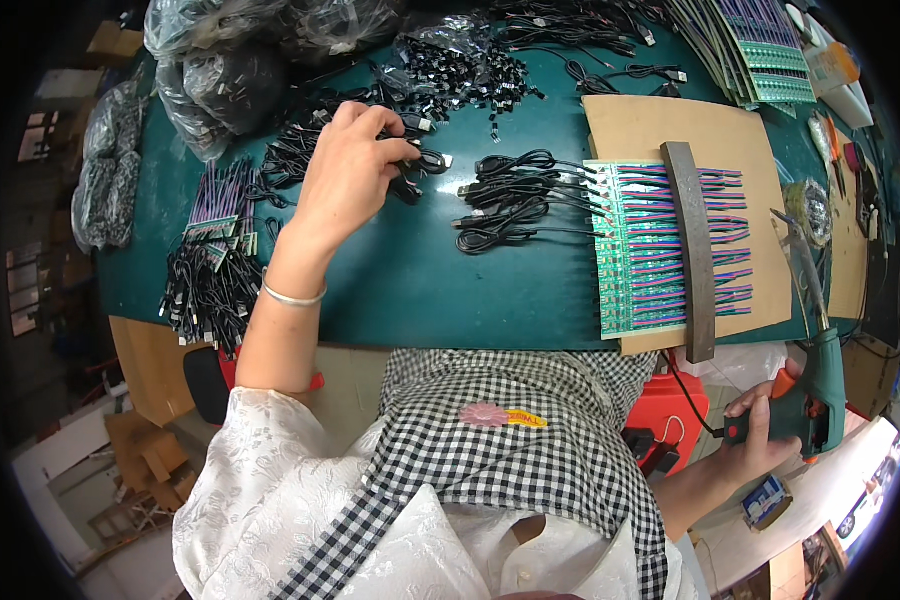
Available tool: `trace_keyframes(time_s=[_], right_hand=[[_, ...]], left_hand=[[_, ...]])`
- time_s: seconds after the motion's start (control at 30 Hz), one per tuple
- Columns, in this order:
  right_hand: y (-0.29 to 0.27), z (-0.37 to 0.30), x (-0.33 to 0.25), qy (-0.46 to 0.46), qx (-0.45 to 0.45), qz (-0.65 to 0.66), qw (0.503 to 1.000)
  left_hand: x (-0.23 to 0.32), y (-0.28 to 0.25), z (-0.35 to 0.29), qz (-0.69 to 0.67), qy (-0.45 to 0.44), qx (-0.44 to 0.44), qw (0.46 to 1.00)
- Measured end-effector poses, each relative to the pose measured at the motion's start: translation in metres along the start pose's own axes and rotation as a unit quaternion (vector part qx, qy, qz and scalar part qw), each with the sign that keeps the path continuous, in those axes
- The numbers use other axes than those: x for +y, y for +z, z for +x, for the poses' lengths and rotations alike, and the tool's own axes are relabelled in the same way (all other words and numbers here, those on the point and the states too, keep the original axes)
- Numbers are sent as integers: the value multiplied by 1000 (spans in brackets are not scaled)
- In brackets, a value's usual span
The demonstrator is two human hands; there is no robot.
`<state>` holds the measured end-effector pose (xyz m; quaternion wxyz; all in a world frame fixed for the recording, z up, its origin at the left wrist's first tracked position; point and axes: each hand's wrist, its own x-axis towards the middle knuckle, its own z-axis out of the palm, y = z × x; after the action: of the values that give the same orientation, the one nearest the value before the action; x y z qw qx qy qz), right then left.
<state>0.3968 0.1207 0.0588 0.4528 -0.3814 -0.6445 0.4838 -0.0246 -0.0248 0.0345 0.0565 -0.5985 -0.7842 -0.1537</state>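
Observation:
My left hand [355,165] is over a heap of black USB cables [292,155], its fingers curled around a bundled cable [429,162]; its palm side is hidden. To its right, several coiled black cables [510,200] lie with their ends at the left edge of a green circuit board panel [618,260]. Pink, blue and black wires stick out from the panel's right side beneath a dark metal bar [690,250]. My right hand [760,430] grips a green soldering gun [822,385] beyond the table's front edge, its tip pointing up beside the cardboard.
A cardboard sheet [740,135] lies under the panel. More board panels [760,50] are stacked at the back right. Plastic bags [225,85] and small black parts [470,75] occupy the back. Wired boards with cables [215,270] hang over the left front edge. A solder coil [808,208] is at right.

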Motion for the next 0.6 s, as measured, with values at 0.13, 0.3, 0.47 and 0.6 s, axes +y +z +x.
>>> trace_keyframes(time_s=[0.13,0.3,0.47,0.6], right_hand=[[7,-2,-9,13,4,10,1000],[7,-9,-5,43,-4,23,999],[30,-10,-4,35,21,54,998],[54,-14,-5,76,20,102,992]], left_hand=[[-9,-4,5,-32,69,-3,997],[15,-16,18,-132,92,104,982],[88,-17,23,-406,-70,46,910],[136,-12,17,-563,-78,-111,815]])
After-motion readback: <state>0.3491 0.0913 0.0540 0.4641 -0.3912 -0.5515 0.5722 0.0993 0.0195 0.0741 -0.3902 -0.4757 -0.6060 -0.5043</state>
